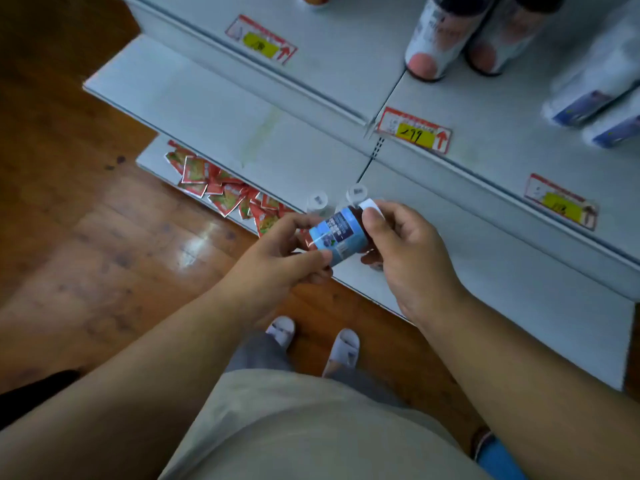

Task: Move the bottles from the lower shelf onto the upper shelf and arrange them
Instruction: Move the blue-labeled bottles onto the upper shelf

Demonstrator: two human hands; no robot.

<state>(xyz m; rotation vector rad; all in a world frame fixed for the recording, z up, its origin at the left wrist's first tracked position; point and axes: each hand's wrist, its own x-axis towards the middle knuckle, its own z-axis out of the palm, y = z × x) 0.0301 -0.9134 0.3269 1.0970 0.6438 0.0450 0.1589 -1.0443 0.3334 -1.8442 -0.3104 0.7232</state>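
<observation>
Wooden flooring (104,237) is running under grey metal shelving that is taking up the upper right of the view. A person is standing in front of it in pale slippers (341,351), both arms reaching forward over the middle shelf (502,271). Both hands are closing on one small bottle (341,237) with a blue label and a white cap, tilted on its side between them, above that shelf's front edge. The left hand (277,261) is pinching the base end with thumb and fingers, and the right hand (405,247) is gripping the cap end, thumb lying over the cap.

Just behind the held bottle, two more white caps (317,200) are peeking out from the lower shelf (156,157), beside a scatter of red packets (225,195). On the top shelf (346,57), tall bottles (440,39) with pink patches are standing at the back, with white and blue packs (595,81) blurring at the right edge. Red price tags (414,129) with yellow patches are sitting along the shelf fronts.
</observation>
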